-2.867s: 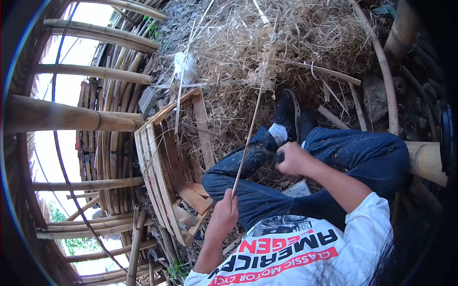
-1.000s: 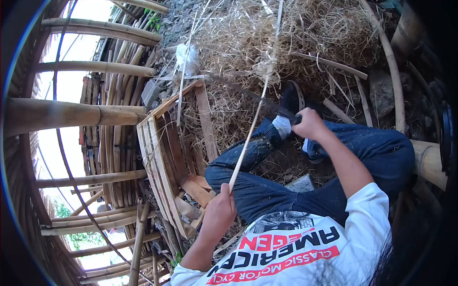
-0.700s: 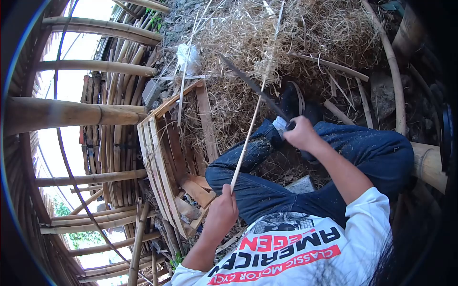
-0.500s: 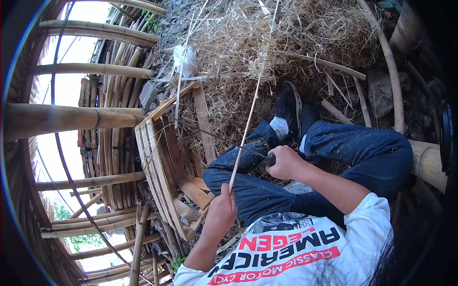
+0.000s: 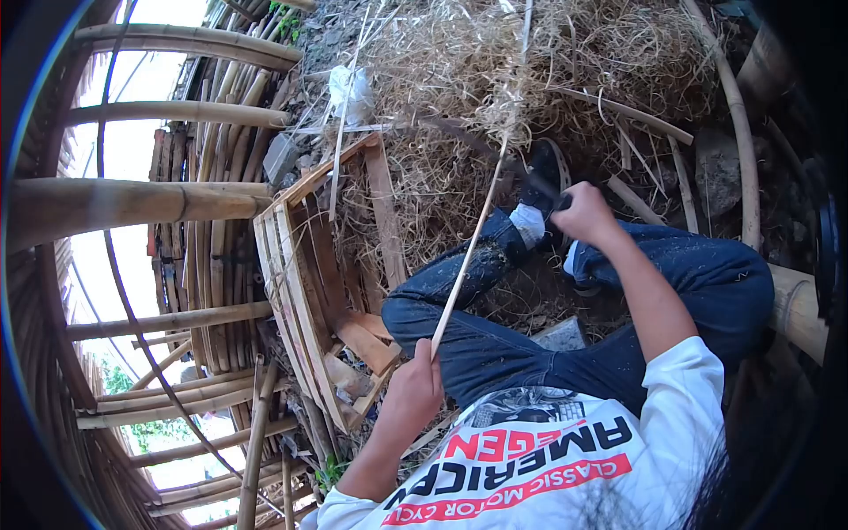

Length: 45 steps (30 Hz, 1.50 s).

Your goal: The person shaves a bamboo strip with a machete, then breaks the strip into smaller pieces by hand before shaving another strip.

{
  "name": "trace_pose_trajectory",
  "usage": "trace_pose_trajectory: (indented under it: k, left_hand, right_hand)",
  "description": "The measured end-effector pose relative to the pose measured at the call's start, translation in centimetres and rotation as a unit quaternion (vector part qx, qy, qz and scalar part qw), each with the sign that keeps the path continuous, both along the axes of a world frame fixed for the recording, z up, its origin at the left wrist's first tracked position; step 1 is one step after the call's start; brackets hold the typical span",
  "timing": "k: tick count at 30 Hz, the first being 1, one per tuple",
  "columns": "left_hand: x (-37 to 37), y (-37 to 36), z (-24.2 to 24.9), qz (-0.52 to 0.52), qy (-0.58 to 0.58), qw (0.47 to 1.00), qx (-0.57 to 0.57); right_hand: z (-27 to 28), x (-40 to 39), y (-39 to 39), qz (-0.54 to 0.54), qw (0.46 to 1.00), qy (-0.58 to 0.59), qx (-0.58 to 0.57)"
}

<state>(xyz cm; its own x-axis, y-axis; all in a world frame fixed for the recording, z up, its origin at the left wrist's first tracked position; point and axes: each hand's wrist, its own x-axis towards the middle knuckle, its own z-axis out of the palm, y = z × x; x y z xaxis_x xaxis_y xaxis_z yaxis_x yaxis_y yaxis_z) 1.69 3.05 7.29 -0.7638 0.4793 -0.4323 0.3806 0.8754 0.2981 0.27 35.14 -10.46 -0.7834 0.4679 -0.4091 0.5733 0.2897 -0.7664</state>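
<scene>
My left hand (image 5: pixel 412 389) is closed around the near end of a long, thin bamboo strip (image 5: pixel 466 265), close to my bent knee. The strip slants away from me, over my legs and into a heap of curly shavings (image 5: pixel 609 53). In my right hand (image 5: pixel 586 215), a long dark-bladed knife (image 5: pixel 528 182) is gripped by its black handle. Its blade, smeared by motion, crosses the strip near my shoe (image 5: pixel 549 172) and points left toward the shavings.
To the left stands a slatted wooden crate (image 5: pixel 284 265) with wood pieces in it. Behind it lie a white plastic bag (image 5: pixel 352 95) and a grey block (image 5: pixel 282 157). Bamboo poles (image 5: pixel 141 200) line the left side, and a curved pole (image 5: pixel 738 124) runs along the right.
My right hand and the knife have moved forward along the strip, away from my body and slightly right. My left hand keeps its hold near the same spot.
</scene>
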Motion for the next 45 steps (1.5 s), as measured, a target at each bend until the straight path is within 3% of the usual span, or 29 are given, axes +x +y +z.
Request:
trace_pose_trajectory:
  k: [1, 4, 7, 10, 13, 17, 22, 25, 29, 31, 35, 38, 41, 45]
  left_hand:
    - [0.1, -0.2, 0.4, 0.003, -0.002, 1.000, 0.003]
    - [0.5, 0.3, 0.7, 0.016, -0.022, 0.999, -0.022]
    - [0.3, 0.3, 0.1, 0.026, -0.017, 1.000, 0.005]
    - [-0.4, 0.6, -0.2, 0.075, -0.032, 0.997, 0.006]
    - [-0.9, 0.9, -0.6, 0.060, -0.016, 0.998, 0.009]
    - [-0.8, 0.7, -1.1, 0.025, 0.009, 1.000, 0.002]
    - [-0.5, 0.4, -0.6, 0.028, -0.012, 0.999, 0.012]
    - [-0.3, 0.8, -0.7, 0.021, -0.021, 1.000, 0.006]
    - [-0.7, 0.7, -0.6, 0.020, -0.020, 1.000, 0.003]
    - [-0.7, 0.6, -0.2, 0.014, -0.026, 1.000, 0.005]
    - [-0.3, 1.0, 0.2, 0.024, -0.025, 0.999, -0.014]
    - [-0.3, 0.4, 0.8, 0.054, -0.065, 0.996, -0.012]
    - [-0.3, 0.1, 0.4, 0.047, -0.035, 0.998, -0.001]
    - [-0.6, 1.0, -0.3, 0.050, -0.045, 0.998, -0.004]
  right_hand:
    - [-0.8, 0.0, 1.2, -0.019, 0.998, -0.007, -0.053]
    - [-0.9, -0.1, 1.6, -0.033, 0.998, 0.009, 0.044]
    - [0.5, 0.2, -1.6, -0.070, 0.994, 0.072, -0.039]
    - [1.3, 1.6, -4.7, -0.008, 0.991, 0.093, -0.097]
    - [2.4, 2.9, -8.2, 0.106, 0.987, 0.068, -0.099]
    - [3.7, 3.8, -10.0, 0.151, 0.975, 0.123, -0.105]
    - [1.8, 2.0, -6.0, 0.068, 0.991, 0.111, -0.025]
    - [0.7, 1.3, -3.5, 0.051, 0.997, 0.057, 0.028]
    - [0.7, 0.7, -2.3, 0.033, 0.996, 0.072, 0.052]
    - [1.5, 0.1, -1.1, 0.044, 0.999, -0.028, 0.012]
    - [0.4, -0.2, -0.4, 0.040, 0.999, -0.014, 0.023]
    - [-1.4, -0.3, 1.8, -0.030, 0.999, -0.003, 0.008]
    - [-1.5, -0.7, 1.0, -0.057, 0.995, 0.003, 0.076]
    - [-1.1, 0.1, -3.2, -0.083, 0.991, 0.086, -0.057]
